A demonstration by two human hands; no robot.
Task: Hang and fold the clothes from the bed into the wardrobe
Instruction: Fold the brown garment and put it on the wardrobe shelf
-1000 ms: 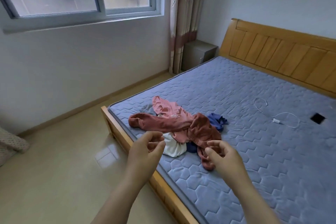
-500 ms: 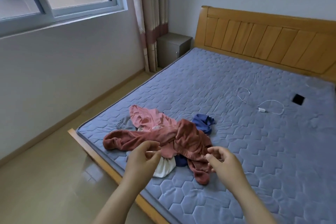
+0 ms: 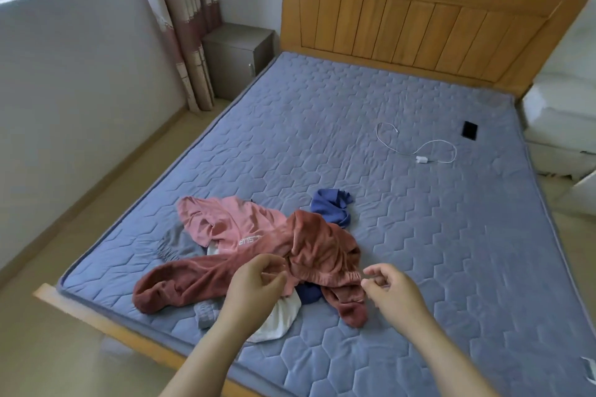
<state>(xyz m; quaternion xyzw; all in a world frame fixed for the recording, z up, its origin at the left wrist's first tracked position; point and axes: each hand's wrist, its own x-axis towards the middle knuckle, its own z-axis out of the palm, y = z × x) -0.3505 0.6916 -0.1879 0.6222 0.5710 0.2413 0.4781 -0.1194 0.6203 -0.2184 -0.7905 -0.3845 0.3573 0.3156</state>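
left hand (image 3: pixel 254 284) and right hand (image 3: pixel 395 292) loosely curled above clothes pile (image 3: pixel 254 235), quilted bed (image 3: pixel 435 235)

The left hand (image 3: pixel 254 284) and the right hand (image 3: pixel 393 290) are bare. Both forearms (image 3: pixel 206 354) are uncovered too, with plain skin showing all the way to the lower edge of view.

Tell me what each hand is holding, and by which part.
It cannot be told for certain. The left hand and right hand, fingers curled, are over the rust-red garment, but no clear grip shows.
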